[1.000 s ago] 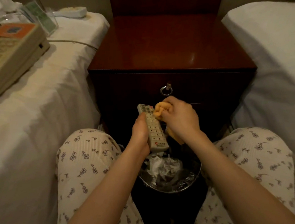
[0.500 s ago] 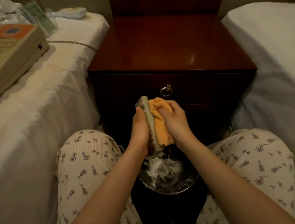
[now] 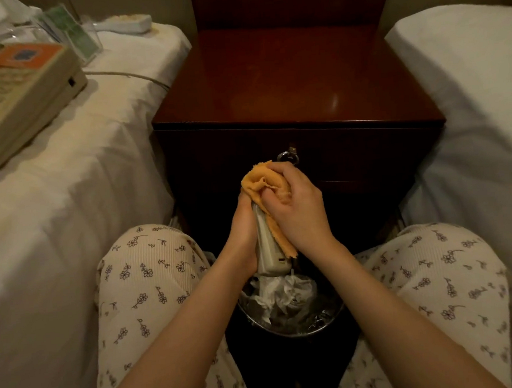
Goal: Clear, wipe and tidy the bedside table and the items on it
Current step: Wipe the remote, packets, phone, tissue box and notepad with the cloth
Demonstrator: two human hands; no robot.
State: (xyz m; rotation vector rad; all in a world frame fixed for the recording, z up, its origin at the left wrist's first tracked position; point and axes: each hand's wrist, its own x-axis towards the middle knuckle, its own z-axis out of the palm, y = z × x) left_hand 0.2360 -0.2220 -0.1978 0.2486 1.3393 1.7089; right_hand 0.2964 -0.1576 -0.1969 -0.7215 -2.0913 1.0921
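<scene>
My left hand grips a white remote control held upright on its edge, its lower end showing below my palms. My right hand presses an orange cloth over the remote's top and right side; the buttons are hidden. Both hands are in front of the drawer of the dark wooden bedside table, whose glossy top is bare. A beige telephone, a clear leaflet stand and a second white remote lie on the left bed.
A bin with crumpled tissue stands on the floor between my knees, right under my hands. White beds flank the table, the left bed and the right bed. The drawer has a metal ring pull. The phone cord runs across the left bed.
The remote turned from face-up onto its edge. My right hand slid the cloth from the remote's top end over its side and top, bunching it there.
</scene>
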